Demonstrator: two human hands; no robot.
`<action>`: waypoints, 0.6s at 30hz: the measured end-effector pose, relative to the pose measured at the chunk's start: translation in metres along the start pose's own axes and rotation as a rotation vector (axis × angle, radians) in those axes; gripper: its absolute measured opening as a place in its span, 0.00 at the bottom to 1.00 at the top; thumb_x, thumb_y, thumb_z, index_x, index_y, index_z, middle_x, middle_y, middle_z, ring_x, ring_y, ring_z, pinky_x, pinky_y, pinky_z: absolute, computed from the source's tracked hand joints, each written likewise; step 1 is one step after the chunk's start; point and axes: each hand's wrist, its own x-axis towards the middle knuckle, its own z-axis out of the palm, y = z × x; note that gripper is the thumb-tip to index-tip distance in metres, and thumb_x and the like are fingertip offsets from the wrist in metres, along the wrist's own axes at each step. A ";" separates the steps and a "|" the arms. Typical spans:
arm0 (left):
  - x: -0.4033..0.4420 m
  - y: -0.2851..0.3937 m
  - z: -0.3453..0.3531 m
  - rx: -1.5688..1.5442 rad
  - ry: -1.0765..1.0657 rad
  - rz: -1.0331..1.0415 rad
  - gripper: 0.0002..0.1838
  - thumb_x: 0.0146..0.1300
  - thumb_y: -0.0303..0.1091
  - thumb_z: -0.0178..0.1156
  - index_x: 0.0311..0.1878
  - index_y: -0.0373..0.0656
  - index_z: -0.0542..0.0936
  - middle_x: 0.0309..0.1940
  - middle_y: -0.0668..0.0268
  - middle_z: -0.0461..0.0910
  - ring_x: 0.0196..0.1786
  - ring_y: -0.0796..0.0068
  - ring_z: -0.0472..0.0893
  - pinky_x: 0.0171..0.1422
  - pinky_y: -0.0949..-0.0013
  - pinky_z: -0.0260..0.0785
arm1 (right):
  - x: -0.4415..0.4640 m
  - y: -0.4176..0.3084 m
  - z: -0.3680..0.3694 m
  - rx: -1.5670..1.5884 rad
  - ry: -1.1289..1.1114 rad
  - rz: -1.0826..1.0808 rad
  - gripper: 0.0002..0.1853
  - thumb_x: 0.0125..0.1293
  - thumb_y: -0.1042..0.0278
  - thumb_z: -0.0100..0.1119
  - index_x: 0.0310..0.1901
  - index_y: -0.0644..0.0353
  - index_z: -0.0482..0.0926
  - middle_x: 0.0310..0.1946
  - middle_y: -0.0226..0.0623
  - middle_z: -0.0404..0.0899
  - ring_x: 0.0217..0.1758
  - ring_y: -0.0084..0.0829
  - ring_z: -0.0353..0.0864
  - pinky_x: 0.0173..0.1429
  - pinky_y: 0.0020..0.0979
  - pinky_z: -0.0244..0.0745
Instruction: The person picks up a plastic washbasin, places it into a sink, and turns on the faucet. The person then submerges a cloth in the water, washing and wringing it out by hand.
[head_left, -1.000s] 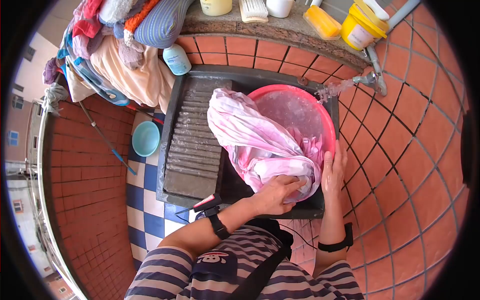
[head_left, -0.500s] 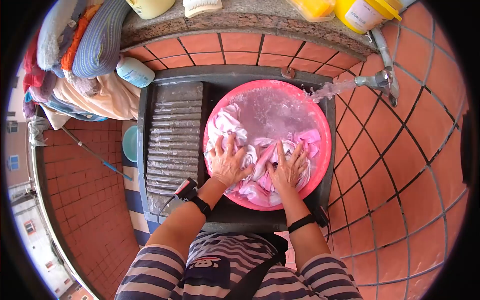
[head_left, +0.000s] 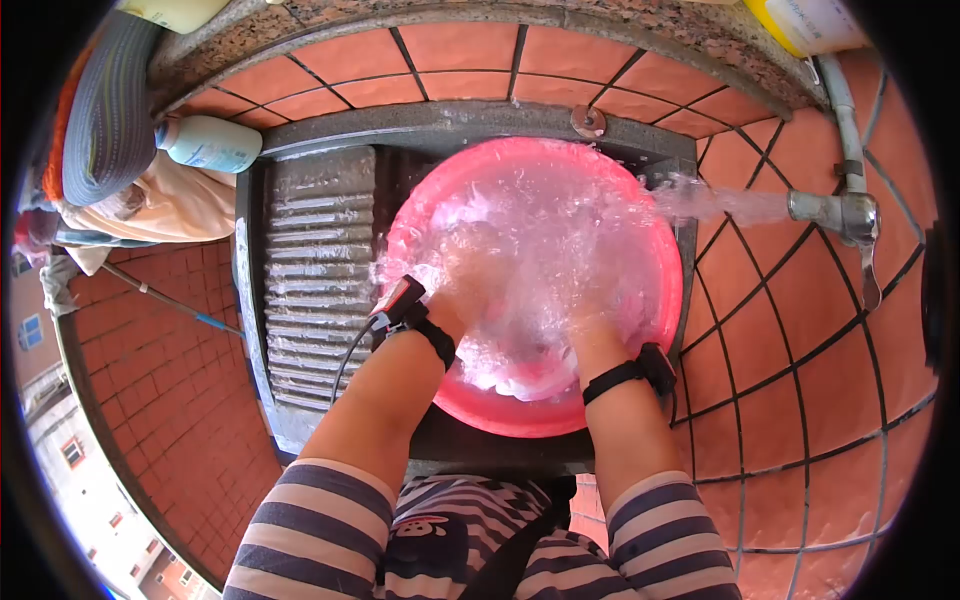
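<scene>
Both arms reached forward and down, the left forearm [head_left: 375,405] slanting inward from the left and the right forearm [head_left: 624,430] leaning slightly inward from the right. Each wore a black strap — the left strap [head_left: 437,346] and the right strap [head_left: 612,381] both close to the water. The left hand [head_left: 472,268] and the right hand [head_left: 597,290] were sunk side by side, well apart, in the churned water [head_left: 545,215] of a pink basin [head_left: 672,290]. Foam and splashing blurred both hands, so how far either was open, or whether it gripped anything, could not be told. Pink-and-white cloth [head_left: 525,380] lay in the basin, mostly under the water, its clearest part showing between the forearms near the front rim. A metal faucet [head_left: 842,212] poured a stream [head_left: 725,202] over the basin's right rim — a ribbed washboard [head_left: 320,290] stood just beside the basin's left.
</scene>
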 end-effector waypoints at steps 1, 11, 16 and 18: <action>0.006 0.000 -0.002 0.069 -0.018 -0.028 0.22 0.59 0.46 0.55 0.55 0.50 0.80 0.50 0.61 0.82 0.57 0.61 0.78 0.67 0.51 0.61 | 0.005 -0.003 -0.003 0.009 0.032 0.017 0.32 0.52 0.43 0.64 0.56 0.52 0.77 0.59 0.54 0.71 0.64 0.53 0.67 0.63 0.56 0.60; -0.077 0.001 -0.008 -0.540 0.734 -0.327 0.20 0.55 0.47 0.61 0.45 0.41 0.82 0.59 0.58 0.71 0.61 0.52 0.68 0.64 0.51 0.60 | -0.005 0.002 -0.086 0.181 0.023 -0.089 0.30 0.50 0.44 0.67 0.52 0.53 0.80 0.49 0.49 0.80 0.59 0.49 0.73 0.60 0.55 0.63; -0.143 0.033 0.046 -0.857 1.102 -0.354 0.18 0.51 0.40 0.71 0.40 0.39 0.80 0.50 0.52 0.70 0.53 0.50 0.69 0.57 0.53 0.62 | -0.071 0.023 -0.109 0.475 0.114 -0.063 0.19 0.49 0.54 0.71 0.32 0.60 0.78 0.34 0.47 0.82 0.43 0.49 0.79 0.47 0.46 0.71; -0.174 0.056 0.057 -0.895 1.098 -0.353 0.18 0.49 0.39 0.71 0.41 0.41 0.79 0.50 0.51 0.68 0.54 0.47 0.67 0.59 0.50 0.60 | -0.113 0.016 -0.120 0.550 0.149 -0.031 0.16 0.47 0.59 0.72 0.26 0.61 0.75 0.30 0.45 0.79 0.40 0.48 0.77 0.43 0.46 0.69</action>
